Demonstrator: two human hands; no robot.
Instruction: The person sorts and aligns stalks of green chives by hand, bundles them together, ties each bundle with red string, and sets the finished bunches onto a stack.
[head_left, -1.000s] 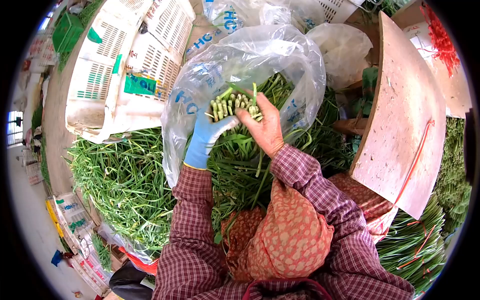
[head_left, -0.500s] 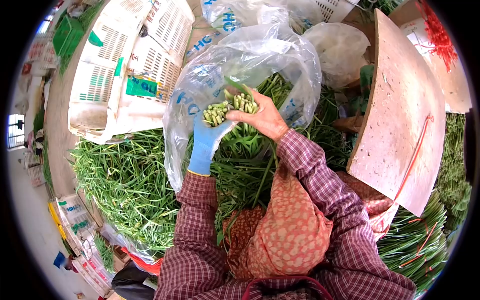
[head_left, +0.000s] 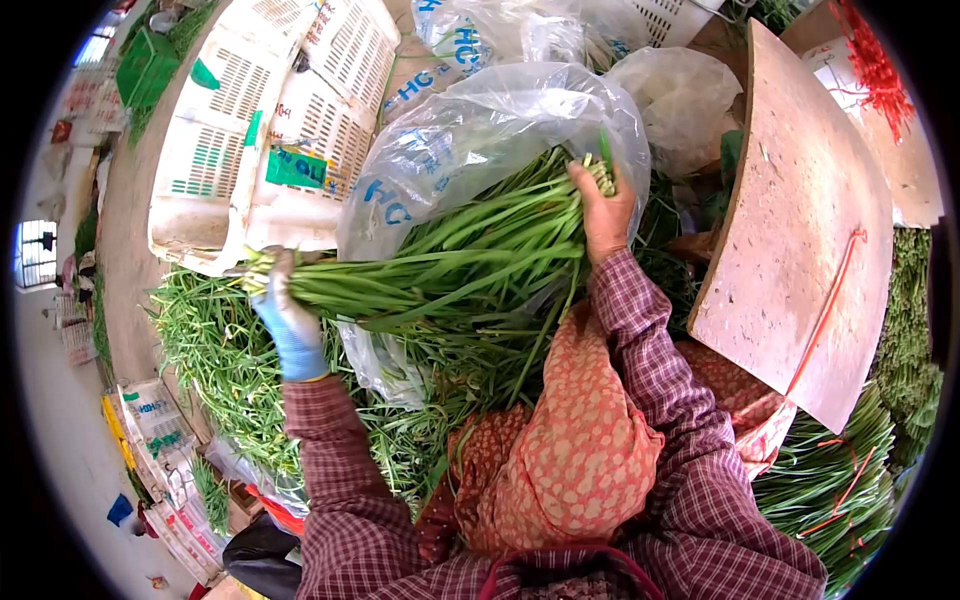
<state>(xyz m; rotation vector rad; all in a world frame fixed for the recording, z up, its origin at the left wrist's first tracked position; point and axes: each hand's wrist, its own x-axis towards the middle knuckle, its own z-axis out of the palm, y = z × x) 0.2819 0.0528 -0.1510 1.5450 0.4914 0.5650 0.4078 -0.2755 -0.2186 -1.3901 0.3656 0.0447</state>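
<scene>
My left hand (head_left: 286,318), in a blue glove with a pale palm, is closed around the pale cut ends of a bunch of long green stalks (head_left: 400,285), like garlic chives. Its leaves stretch rightward across the plastic bag's mouth. My bare right hand (head_left: 608,212) grips the pale ends of a second bunch (head_left: 520,205), whose leaves run left and down, overlapping the first. Beneath and behind both bunches lies a clear plastic bag (head_left: 480,105) with blue print, its mouth spread wide. Where one bunch stops and the other starts, I cannot tell.
A loose heap of greens (head_left: 225,350) lies on the left below white plastic crates (head_left: 215,150). A tilted board (head_left: 800,220) stands at right with a red tie (head_left: 830,310) hanging over it. Tied green bundles (head_left: 830,480) lie lower right. Patterned cloth (head_left: 560,450) covers my lap.
My hands have moved apart from beside each other: the left swung left and down with its bunch, the right went right and slightly up. The stalks now stretch sideways between them.
</scene>
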